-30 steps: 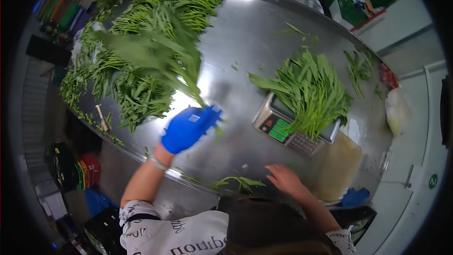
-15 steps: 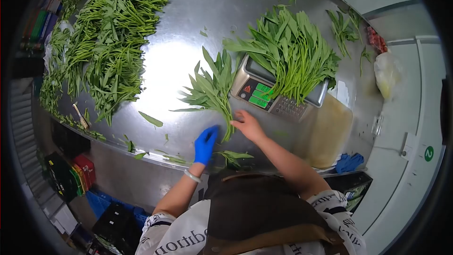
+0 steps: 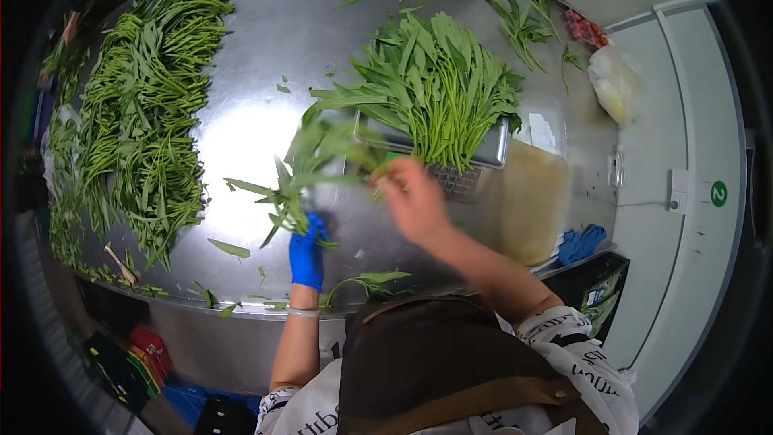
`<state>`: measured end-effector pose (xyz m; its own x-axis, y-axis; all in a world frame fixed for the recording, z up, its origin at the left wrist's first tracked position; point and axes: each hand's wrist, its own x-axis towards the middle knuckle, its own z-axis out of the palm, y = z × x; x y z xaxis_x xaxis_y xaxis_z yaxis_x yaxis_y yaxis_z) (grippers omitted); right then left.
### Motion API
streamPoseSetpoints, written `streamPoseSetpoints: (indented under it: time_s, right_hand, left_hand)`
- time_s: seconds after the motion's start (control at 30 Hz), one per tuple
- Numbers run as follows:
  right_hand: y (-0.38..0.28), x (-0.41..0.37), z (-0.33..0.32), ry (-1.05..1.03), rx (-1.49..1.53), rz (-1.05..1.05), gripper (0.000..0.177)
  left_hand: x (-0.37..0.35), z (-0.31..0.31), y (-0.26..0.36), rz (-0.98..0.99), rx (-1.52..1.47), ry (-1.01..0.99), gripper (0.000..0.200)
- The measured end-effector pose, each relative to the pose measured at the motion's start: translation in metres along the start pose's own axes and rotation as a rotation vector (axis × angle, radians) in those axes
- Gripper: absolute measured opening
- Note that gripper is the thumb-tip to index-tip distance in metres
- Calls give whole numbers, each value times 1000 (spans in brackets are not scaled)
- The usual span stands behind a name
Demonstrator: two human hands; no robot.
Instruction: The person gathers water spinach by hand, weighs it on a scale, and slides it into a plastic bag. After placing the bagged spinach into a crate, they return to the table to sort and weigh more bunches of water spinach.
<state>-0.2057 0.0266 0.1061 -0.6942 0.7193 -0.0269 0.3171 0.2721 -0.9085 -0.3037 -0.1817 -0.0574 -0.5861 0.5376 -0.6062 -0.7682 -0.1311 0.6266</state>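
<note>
My left hand (image 3: pixel 307 254), in a blue glove, is closed on a small bunch of water spinach (image 3: pixel 283 203) low over the table. My bare right hand (image 3: pixel 415 203) is raised in front of the scale, its fingers pinched on the stems of more water spinach (image 3: pixel 328 145), which is smeared by motion and points left. Behind that hand a thick pile of water spinach (image 3: pixel 447 89) lies on the pan of the digital scale (image 3: pixel 463 180). The scale's display is mostly covered by my right hand and the blurred stems.
Long rows of water spinach (image 3: pixel 153 105) cover the left of the metal table (image 3: pixel 278 24). A stained board (image 3: pixel 531 201) and a blue glove (image 3: pixel 581 243) lie at right. Loose stems (image 3: pixel 519 31), a red-filled bag (image 3: pixel 586 30) and a plastic bag (image 3: pixel 613 82) are at the far right.
The bunch on the table has been picked up and parted between both hands. My right hand has risen, and my left hand has closed on stems. The view has shifted right.
</note>
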Motion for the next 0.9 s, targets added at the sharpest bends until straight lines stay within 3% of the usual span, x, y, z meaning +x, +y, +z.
streamPoseSetpoints:
  time_s: [0.1,0.17,0.27,0.33,0.37,0.47,0.57,0.6,0.67,0.7,0.77,0.83,0.9]
  right_hand:
    - [-49,24,-59,433,294,-170,18]
    - [-51,37,-90,551,303,-276,18]
    - [-13,46,-110,477,153,-111,20]
    - [26,47,-106,223,-153,229,20]
    - [37,48,-106,96,-303,395,20]
    - [39,23,-94,331,-627,-50,20]
    - [30,13,-87,320,-741,-509,25]
    - [29,14,-81,233,-694,-492,24]
    - [28,15,-66,51,-600,-460,22]
    - [26,22,-62,63,-597,-478,21]
    - [19,41,-56,73,-588,-513,19]
    - [14,69,-45,118,-557,-450,15]
    - [15,100,-32,150,-580,-433,11]
  left_hand:
    - [7,-6,32,196,104,76,28]
    - [6,-1,50,227,25,36,27]
    - [18,-18,44,108,-5,-15,27]
    - [33,-43,25,-91,-77,-108,28]
    - [34,-57,11,-185,-137,-56,28]
    - [24,-59,1,-195,-89,-89,32]
    - [9,-48,11,-196,213,-55,35]
    - [10,-50,18,-262,419,40,37]
    - [9,-42,46,-168,1042,93,38]
    - [8,-35,60,-120,1349,124,38]
    - [9,-21,80,222,1514,213,38]
    - [21,5,92,425,1017,146,22]
    - [38,47,103,506,813,46,18]
